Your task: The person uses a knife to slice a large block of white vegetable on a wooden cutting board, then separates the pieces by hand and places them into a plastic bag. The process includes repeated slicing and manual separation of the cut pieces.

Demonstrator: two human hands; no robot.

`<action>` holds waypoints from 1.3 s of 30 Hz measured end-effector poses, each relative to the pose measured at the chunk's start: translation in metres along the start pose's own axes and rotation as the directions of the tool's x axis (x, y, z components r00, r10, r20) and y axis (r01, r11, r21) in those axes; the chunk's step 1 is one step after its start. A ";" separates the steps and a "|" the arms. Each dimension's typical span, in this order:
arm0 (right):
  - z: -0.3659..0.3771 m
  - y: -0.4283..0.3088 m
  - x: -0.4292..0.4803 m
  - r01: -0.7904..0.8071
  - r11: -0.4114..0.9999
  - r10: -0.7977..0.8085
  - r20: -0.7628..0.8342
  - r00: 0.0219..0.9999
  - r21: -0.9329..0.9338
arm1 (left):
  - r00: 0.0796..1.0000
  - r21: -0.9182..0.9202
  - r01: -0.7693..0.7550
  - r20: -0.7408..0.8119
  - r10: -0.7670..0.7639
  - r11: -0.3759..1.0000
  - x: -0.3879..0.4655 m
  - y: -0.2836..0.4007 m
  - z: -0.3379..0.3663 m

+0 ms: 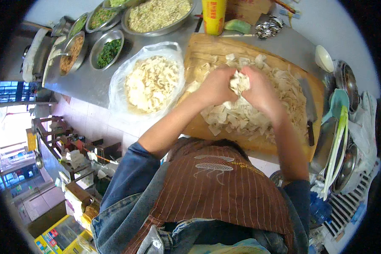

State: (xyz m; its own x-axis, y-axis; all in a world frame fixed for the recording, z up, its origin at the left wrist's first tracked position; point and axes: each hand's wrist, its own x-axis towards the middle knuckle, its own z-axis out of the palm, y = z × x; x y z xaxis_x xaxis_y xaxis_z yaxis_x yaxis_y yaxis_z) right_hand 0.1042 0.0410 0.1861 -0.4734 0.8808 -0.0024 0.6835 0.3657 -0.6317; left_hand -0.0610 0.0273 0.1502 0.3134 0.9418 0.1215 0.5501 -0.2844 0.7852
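A wooden cutting board (pixel 195 60) bears a wide heap of thin, pale cut sheets (pixel 257 119), perhaps tofu skin or dough. Above the heap, my left hand (pixel 220 85) and my right hand (pixel 258 87) face each other and grip a clump of the pale pieces (pixel 239 83) between them. To the left of the board, a clear plastic bag (pixel 116 85) spread open holds more pale pieces (pixel 152 82). A cleaver (pixel 309 104) with a dark handle lies on the board's right side, beside the heap.
Metal bowls of chopped greens (pixel 109 52), brown filling (pixel 71 57) and a pale grainy mix (pixel 158 14) stand at upper left. Behind the board are a yellow container (pixel 213 16) and crumpled foil (pixel 269 27). A white bowl (pixel 324 58) and scallions (pixel 336 152) are at right.
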 end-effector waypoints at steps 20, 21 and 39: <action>0.158 -0.063 0.126 0.163 0.984 -0.157 0.084 0.984 -0.068 | 0.863 0.129 0.491 -0.203 -0.462 0.861 -0.148 -0.221 -0.169; 0.159 -0.060 0.118 0.147 0.984 -0.145 0.032 0.989 -0.102 | 0.899 0.186 0.425 -0.199 -0.390 0.886 -0.135 -0.235 -0.169; 0.139 -0.031 0.083 -0.017 0.970 0.007 0.041 0.999 0.242 | 0.897 0.170 0.440 -0.124 -0.423 0.882 -0.119 -0.232 -0.208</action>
State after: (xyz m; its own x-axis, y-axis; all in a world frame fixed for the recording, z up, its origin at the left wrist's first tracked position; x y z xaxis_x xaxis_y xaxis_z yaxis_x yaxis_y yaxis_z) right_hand -0.0336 0.0613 0.0975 -0.4913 0.8702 -0.0388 0.5368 0.2674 -0.8002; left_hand -0.3868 0.0185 0.0802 -0.0478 0.9878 -0.1481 0.7542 0.1329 0.6430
